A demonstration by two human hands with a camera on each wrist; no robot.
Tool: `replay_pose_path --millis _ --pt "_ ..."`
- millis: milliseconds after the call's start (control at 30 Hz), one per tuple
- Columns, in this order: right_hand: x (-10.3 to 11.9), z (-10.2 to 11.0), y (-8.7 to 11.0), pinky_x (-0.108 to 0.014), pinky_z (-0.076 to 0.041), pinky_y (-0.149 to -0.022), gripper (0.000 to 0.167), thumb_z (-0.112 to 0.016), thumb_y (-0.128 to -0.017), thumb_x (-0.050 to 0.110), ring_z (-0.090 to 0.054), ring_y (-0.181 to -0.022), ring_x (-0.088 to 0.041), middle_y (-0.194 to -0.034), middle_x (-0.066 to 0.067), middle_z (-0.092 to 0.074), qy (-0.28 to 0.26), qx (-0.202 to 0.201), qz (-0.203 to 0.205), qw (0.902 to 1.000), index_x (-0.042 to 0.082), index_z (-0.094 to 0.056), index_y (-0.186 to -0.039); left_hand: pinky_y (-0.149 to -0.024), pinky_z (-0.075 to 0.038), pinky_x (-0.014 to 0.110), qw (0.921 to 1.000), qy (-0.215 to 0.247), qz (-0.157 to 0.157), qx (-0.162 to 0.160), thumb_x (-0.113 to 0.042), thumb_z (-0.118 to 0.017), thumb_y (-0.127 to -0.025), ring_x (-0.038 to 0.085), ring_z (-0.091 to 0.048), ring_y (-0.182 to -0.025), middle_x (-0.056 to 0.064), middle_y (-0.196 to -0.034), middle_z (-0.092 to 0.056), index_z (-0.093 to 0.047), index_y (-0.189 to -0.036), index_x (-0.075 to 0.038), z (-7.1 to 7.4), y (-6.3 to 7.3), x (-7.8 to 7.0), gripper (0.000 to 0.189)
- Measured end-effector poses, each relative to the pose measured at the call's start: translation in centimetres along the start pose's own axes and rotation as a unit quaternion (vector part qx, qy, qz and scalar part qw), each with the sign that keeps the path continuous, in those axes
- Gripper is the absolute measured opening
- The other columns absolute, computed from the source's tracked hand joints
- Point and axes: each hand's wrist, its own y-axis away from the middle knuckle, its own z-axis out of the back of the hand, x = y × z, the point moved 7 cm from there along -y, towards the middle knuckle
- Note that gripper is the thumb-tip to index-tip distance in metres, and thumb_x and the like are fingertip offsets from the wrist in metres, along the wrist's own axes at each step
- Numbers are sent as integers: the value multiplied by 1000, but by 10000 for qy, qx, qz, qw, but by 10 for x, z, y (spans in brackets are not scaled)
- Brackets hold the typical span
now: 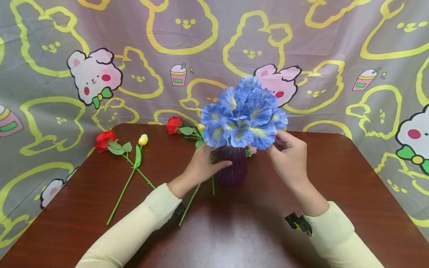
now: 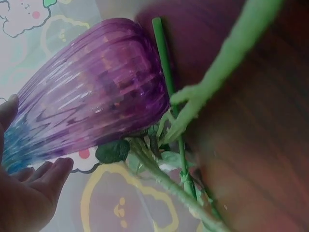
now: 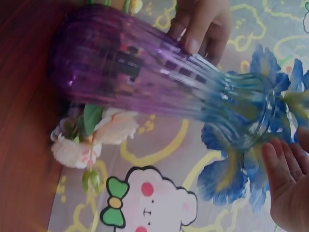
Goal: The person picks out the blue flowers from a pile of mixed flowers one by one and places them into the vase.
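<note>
A ribbed glass vase [image 3: 145, 72], purple below and blue toward its rim, stands upright on the table. Large blue flowers with yellow centers [image 1: 243, 115] fill its mouth and hide the rim in the head view. My left hand [image 1: 203, 166] holds the vase's upper part from the left, thumb in front; its fingers [image 3: 193, 41] lie along the glass in the right wrist view. On the other side, my right hand [image 1: 290, 159] is at the lower petals. In the right wrist view its fingers [image 3: 277, 164] look fairly straight beside the rim; the fingertips are partly cut off.
Left on the brown table [image 1: 84, 208] lie a red rose [image 1: 105, 139] and a yellow tulip [image 1: 143, 140], stems crossed. Another red rose [image 1: 173, 125] lies farther back, with green stems [image 1: 189, 204] beside the vase. Pale pink flowers [image 3: 77, 150] lie behind it. A patterned curtain [image 1: 206, 27] surrounds the table.
</note>
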Motion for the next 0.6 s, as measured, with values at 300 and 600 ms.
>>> replay_pose_path --millis 300,600 --pt "13 15 -2 -13 -51 -72 17 -72 -80 -11 -64 -80 7 -91 -23 -71 351 346 335 9982 -12 -71 -98 -86 -52 39 9998 -184 80 21 -28 -82 -80 28 -59 -109 12 -130 -55 -40 -145 -6 28 -2 10 80" --pt "-35 36 -8 -9 -48 -71 19 -78 -81 4 -62 -78 10 -90 -13 -73 1080 556 447 9916 -3 -74 -99 -91 -48 46 9968 -755 75 -262 -21 -82 -80 30 -55 -114 15 -128 -57 -50 -137 -2 82 -3 33 68"
